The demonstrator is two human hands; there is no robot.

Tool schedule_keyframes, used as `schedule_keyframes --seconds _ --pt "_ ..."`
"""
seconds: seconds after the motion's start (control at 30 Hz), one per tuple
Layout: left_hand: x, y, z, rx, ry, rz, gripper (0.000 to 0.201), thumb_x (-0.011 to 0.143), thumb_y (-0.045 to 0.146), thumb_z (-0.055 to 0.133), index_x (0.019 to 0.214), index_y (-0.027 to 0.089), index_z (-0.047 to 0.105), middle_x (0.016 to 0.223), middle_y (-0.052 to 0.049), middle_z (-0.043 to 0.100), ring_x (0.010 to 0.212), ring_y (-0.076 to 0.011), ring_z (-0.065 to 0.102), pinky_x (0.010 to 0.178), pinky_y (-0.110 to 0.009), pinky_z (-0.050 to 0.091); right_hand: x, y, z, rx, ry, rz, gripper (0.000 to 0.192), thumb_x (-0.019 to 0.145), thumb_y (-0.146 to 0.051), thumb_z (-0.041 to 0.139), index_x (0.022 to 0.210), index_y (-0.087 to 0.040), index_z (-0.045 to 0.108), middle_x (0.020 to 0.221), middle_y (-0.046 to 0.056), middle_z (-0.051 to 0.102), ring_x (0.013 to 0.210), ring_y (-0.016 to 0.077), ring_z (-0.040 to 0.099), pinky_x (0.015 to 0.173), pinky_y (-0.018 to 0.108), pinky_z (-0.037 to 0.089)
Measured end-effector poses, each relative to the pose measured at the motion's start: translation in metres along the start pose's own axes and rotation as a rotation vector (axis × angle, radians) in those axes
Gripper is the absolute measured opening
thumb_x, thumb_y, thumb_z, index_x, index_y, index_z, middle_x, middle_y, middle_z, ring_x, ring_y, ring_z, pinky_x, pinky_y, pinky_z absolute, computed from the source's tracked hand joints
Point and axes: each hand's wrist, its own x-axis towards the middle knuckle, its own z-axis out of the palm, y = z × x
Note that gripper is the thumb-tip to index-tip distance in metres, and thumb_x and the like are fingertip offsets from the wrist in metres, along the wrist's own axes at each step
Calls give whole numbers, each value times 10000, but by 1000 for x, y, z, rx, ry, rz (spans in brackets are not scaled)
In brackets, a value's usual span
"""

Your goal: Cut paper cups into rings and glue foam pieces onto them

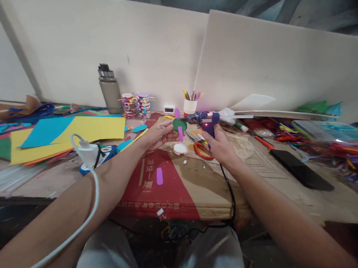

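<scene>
White cable (89, 212) loops across the left forearm nearest the camera, running up to a charger block (87, 151) on the counter (63, 181). Past that there's a flattened cardboard sheet (182, 190) with red print serving as the work mat, with a stray pink foam strip (159, 176) lying on it and a small white lid (180, 149) just beyond.

Left hand (161, 134) is pinching a green foam disc (179, 125) by its edge, thumb on top, fingers under, with another pink strip (180, 134) hanging off the front of it. That disc looks super light and floppy, so I'd say an edge pinch like this is the way to go, since squeezing harder would just bend it. Right hand (219, 145) is wrapped tight around the grip of a blue glue gun (207, 120), nozzle aimed toward the disc, little red light on. Gun's rigid and chunkier, and the tip is probably hot, so stay on the handle. Red-handled scissors (201, 148) sit just beside that hand.

Further back: yellow and blue paper sheets (66, 134), a grey bottle (110, 89), a cup of sticks (190, 105), a black phone (301, 169) off right.
</scene>
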Motion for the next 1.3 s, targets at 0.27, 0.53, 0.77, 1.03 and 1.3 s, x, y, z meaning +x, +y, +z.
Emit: schedule_keyframes --seconds 0.27,0.53,0.77,1.03,1.3 --pt "1 -1 8 13 34 -8 334 898 205 608 1218 116 639 1007 -143 749 811 -182 733 836 -335 575 3 4 0 122 -88 98 311 853 -404 505 1071 -190 564 859 49 655 682 196 601 682 356 533" --pt "-1 -4 14 61 49 -13 380 860 234 667 1229 146 648 1001 -125 747 833 -181 729 849 -331 561 1 8 6 -131 -9 -22 391 881 -374 478 1186 -145 563 1201 197 644 1110 324 596 985 498 438" --pt "5 -9 5 68 96 29 388 826 243 706 1197 141 655 913 -85 745 767 -158 716 794 -304 571 -3 0 4 -369 -32 -193 333 902 -335 449 1129 -144 603 1059 210 674 1012 357 620 900 509 470" --pt "7 -7 2 43 94 51 389 807 258 730 1165 132 648 885 -77 746 745 -145 712 797 -309 578 -6 -1 7 -334 -23 -193 373 917 -326 422 1191 -121 570 1081 216 667 985 339 629 881 495 482" --pt "6 -7 4 17 89 75 392 786 261 754 1142 126 661 916 -92 747 772 -163 725 814 -325 572 -2 7 8 -291 -20 -159 363 901 -302 453 1208 -136 554 1077 194 683 959 325 648 860 473 493"
